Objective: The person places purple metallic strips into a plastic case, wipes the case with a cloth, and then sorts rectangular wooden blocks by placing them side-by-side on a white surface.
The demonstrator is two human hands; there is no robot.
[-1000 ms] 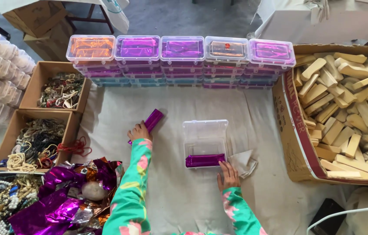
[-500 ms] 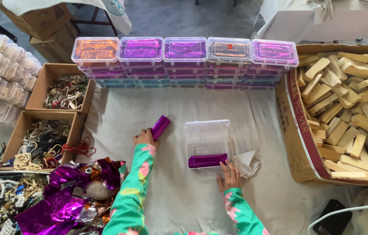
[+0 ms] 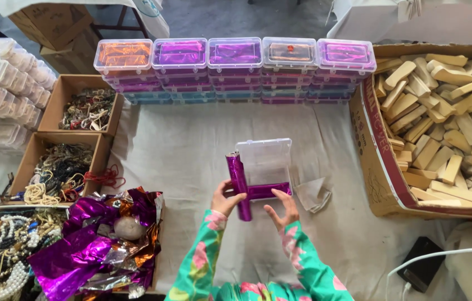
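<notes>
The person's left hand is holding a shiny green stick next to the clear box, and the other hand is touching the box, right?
Not quite: the stick in the left hand is shiny purple, not green, as the head view shows. The rest holds: it is next to the clear box, and the right hand touches the box's near edge.
</notes>
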